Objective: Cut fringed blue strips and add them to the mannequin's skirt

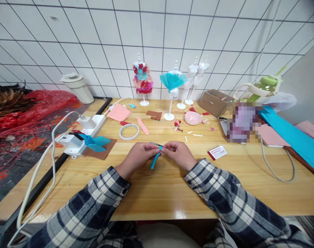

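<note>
My left hand (pixel 141 154) and my right hand (pixel 179 153) meet over the middle of the table, fingertips pinched together. Between them is a small gathered strip of blue crepe paper (pixel 154 161), its loose end hanging toward me. Behind my fingertips, a dark, narrow tool tip (pixel 154 143) shows on the table; its kind is mostly hidden. Farther back stands a white mini dress form (pixel 173 93) with a pleated blue paper fan (pixel 173 81) across its bust. Left of my hands lies a roll of white tape (pixel 129 137).
A decorated dress form (pixel 142 77) and two plain ones (pixel 193 77) stand along the wall. Nearby are a pink bowl (pixel 193 118), a cardboard box (pixel 215 102), a red-and-white tag (pixel 217 153) and paper scraps (pixel 143 126). A power strip (pixel 93 125) with cables is at left.
</note>
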`<state>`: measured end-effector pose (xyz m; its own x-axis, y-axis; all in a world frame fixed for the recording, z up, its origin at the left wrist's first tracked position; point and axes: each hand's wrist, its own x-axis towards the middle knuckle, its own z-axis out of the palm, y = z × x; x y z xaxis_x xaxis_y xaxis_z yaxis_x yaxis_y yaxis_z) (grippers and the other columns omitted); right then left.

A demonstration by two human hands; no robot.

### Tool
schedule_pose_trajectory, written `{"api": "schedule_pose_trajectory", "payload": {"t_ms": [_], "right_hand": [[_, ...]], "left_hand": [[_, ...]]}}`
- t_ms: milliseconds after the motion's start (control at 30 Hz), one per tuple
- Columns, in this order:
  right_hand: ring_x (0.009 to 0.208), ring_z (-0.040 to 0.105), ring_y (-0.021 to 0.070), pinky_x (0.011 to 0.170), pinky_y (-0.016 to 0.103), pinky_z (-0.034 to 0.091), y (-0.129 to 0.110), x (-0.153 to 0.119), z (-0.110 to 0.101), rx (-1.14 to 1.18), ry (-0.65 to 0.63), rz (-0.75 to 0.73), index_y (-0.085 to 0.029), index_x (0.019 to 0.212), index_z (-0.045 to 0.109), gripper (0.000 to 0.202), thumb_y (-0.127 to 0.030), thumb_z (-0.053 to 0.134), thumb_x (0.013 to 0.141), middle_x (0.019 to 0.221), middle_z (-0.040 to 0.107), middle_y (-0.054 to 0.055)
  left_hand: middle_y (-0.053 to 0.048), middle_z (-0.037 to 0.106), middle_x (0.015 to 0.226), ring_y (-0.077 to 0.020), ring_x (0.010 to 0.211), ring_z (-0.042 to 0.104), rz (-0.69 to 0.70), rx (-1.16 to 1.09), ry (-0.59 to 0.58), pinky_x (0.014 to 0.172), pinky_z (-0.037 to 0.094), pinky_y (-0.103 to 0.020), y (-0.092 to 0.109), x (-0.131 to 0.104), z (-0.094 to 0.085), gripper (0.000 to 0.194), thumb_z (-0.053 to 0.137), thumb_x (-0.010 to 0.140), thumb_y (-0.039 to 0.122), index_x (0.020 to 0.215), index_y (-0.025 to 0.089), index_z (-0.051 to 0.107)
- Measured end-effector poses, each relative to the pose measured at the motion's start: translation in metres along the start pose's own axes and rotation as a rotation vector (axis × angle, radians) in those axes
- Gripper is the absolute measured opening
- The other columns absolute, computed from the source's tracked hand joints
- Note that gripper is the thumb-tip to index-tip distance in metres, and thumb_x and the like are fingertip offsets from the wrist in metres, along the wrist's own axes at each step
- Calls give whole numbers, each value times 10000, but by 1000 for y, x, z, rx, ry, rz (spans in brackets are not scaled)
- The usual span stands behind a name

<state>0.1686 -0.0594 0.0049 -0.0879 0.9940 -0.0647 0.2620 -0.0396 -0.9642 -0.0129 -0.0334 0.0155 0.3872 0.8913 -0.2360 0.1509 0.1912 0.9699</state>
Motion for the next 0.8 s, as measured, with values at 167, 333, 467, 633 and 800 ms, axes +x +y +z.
{"api": "schedule_pose_trajectory", "payload": {"t_ms": [167, 333, 467, 633, 800], "right_hand": [[472, 453, 88, 435, 215, 349, -1, -1, 0, 4, -7, 25, -167, 730, 683, 281, -447, 686, 716, 590, 624, -10], [451, 461, 82, 424, 213, 370, 0, -1, 0, 16, -15, 31, -167, 719, 673, 260, -425, 708, 708, 577, 620, -15], [465, 512, 92, 413, 205, 392, -3, -2, 1, 88, -26, 82, -170, 733, 673, 269, -422, 745, 676, 594, 642, -8], [645, 648, 136, 497, 215, 496, -6, -4, -1, 363, -100, 189, -168, 833, 698, 356, -412, 813, 601, 760, 716, 38], [694, 652, 143, 540, 225, 517, -2, -1, -8, 458, -202, 256, -156, 837, 716, 368, -384, 838, 576, 781, 714, 45]], "left_hand": [[-47, 753, 705, -188, 617, 650, 53, 90, 30, 594, 513, -266, 1, -1, 0, 242, 782, 616, 417, 713, 195, 783], [-45, 752, 705, -193, 623, 654, 69, 144, 34, 591, 505, -265, 2, -2, 0, 214, 757, 641, 406, 717, 208, 784], [-40, 759, 721, -202, 645, 662, 135, 180, 30, 590, 499, -264, 1, -1, -3, 216, 744, 664, 405, 742, 208, 784], [-48, 776, 823, -209, 722, 684, 196, 209, 58, 660, 518, -272, 1, 0, -6, 250, 692, 735, 397, 840, 187, 777], [-40, 774, 898, -190, 793, 695, 361, 493, -9, 708, 511, -261, 9, -8, -8, 247, 586, 854, 360, 918, 198, 760]]}}
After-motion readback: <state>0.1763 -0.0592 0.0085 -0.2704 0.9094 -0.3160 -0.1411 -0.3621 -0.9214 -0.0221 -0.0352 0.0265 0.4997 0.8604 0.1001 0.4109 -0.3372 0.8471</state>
